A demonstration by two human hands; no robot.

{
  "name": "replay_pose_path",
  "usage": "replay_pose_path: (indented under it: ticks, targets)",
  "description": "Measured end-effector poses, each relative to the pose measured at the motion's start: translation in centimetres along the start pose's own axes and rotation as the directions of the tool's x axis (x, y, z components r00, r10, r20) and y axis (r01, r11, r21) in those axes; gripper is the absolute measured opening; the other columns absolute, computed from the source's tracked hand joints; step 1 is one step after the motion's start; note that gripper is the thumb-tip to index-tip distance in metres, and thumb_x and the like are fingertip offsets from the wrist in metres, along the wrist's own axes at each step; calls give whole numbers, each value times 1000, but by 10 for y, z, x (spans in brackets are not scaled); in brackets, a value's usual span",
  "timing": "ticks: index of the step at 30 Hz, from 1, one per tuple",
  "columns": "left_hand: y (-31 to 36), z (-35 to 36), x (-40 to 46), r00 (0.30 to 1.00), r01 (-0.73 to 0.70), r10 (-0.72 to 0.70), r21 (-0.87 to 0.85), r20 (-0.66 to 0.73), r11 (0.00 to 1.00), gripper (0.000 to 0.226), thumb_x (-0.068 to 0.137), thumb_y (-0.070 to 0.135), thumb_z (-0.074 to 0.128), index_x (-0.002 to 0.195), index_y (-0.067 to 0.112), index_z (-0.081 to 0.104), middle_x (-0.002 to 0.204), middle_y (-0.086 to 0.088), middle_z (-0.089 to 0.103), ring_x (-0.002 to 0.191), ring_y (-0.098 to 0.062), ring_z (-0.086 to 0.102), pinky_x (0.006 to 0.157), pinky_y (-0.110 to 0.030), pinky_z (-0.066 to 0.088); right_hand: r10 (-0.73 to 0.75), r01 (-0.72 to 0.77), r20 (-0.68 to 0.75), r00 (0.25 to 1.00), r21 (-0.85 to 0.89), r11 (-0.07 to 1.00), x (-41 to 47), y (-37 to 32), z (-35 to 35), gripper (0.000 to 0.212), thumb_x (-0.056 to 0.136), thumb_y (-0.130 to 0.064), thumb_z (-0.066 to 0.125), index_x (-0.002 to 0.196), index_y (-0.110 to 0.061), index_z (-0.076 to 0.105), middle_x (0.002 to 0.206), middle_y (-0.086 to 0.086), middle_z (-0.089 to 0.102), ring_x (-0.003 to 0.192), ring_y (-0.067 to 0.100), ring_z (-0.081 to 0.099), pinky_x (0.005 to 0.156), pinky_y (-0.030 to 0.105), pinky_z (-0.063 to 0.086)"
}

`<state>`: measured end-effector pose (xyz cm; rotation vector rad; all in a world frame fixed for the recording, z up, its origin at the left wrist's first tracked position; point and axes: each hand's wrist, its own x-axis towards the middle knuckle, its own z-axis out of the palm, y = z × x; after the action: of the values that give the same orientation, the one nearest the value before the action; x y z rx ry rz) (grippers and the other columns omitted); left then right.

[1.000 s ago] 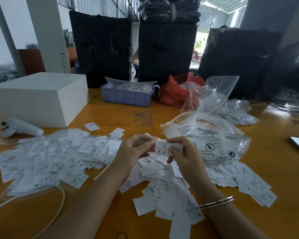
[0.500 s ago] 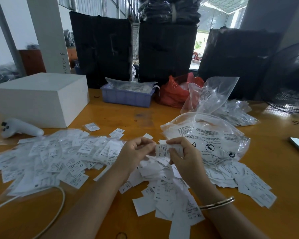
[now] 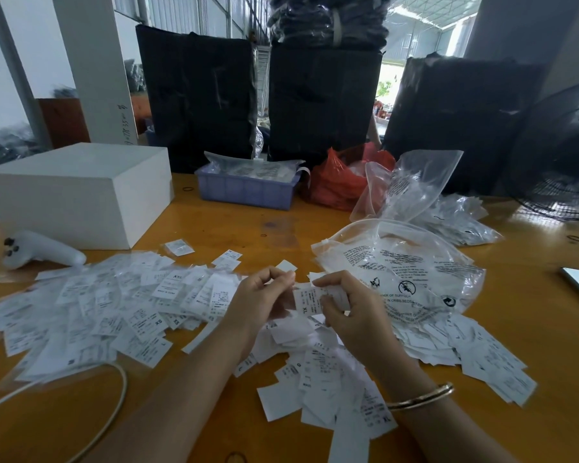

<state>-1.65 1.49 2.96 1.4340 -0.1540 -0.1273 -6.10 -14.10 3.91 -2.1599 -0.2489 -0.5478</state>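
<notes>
A: Your forearms come in bare from the lower edge and angle toward each other, with the wrists about level.

B: Your left hand [image 3: 261,295] shows its back. Its fingers are curled, and the thumb and forefinger pinch the left edge of a label [image 3: 310,300].

A: Your right hand [image 3: 351,305] faces it with fingers folded inward and thumb on top, gripping the label's other end.

B: Your hands sit just beside each other, knuckles apart.

Daylight pours in far beyond the right hand [image 3: 355,312], glaring off the table [image 3: 535,295] to its right; frame edges bow and blur.
</notes>
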Motion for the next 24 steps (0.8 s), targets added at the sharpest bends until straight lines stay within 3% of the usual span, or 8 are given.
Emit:
replay_pose_path:
  ticks: [5,7,11,15,18,24]
  targets:
    - [-4,2,-1,997,-69,75,239,-16,969,31,87,40,62,85,9,62,72,2,72,62,-7,65,52,-17,47,9,-9,-9,1000,28,1000,-1,-1,2,39,86,-6,61,87,-44,52,66,-5,64,58,25,61,51,36,49]
    - [-3,4,-2,998,-63,68,214,-17,975,38,81,46,64,88,9,64,80,-4,73,67,-10,65,55,-17,48,24,-25,5,1000,36,999,-1,0,3,37,87,-8,60,88,-43,52,63,-1,64,56,24,60,48,34,47]
    - [1,3,-2,999,-12,10,65,41,998,32,80,39,65,88,8,65,80,-6,73,71,-10,68,58,-17,51,65,-62,-24,998,106,992,2,3,0,36,88,-3,59,87,-38,52,65,-4,62,50,1,59,41,11,40]
    - [1,2,-1,997,-1,-2,43,73,999,10,90,14,62,90,7,69,81,-8,74,70,-11,68,61,-20,53,68,-61,-40,997,149,987,2,5,-2,37,88,-1,58,88,-37,53,70,-5,63,49,-2,58,43,9,40]
    - [0,3,-1,1000,-12,10,86,16,996,12,90,15,62,86,9,72,75,-4,74,65,-9,66,60,-19,53,25,-20,-31,999,139,990,1,4,-1,40,88,-1,58,92,-41,55,75,-9,65,55,1,62,47,11,44]
    - [-1,2,0,1000,16,-15,74,-9,997,20,92,23,59,88,7,70,75,3,73,67,-5,66,58,-20,51,-29,29,1,1000,74,997,-1,4,1,44,87,0,58,92,-44,56,58,-15,63,55,-3,62,52,7,40]
